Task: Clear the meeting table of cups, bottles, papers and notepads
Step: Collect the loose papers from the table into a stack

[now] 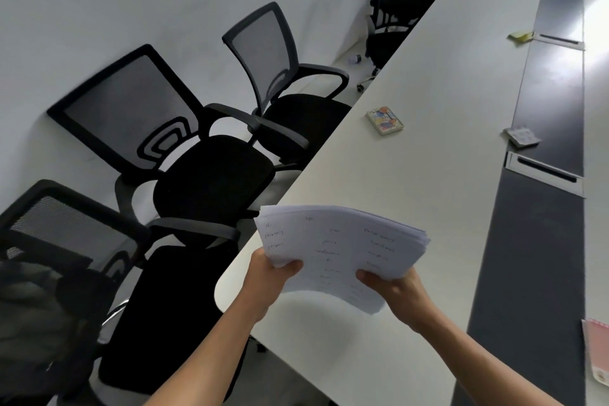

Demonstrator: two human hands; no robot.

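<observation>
Right, both hands up: left hand (268, 277) & right hand (393, 287) each grip the papers (339, 250) above the table (445, 102); notepad (385, 120) farther along, prob. another (522, 137) beyond.

Of the person only two arms show. The left hand (273, 277) and the right hand (395, 290) are bare, and so are both wrists. The left forearm (204, 356) is uncovered along its whole visible length, down to the bottom edge of the view; the right forearm (478, 362) is likewise uncovered to the lower right edge. Both forearms are slim and smooth, narrowing at the wrist. The left thumb (291, 265) and the right thumb (369, 275) show clearly, though their nails are too blurred to describe. What the person wears cannot be told from this view.
</observation>
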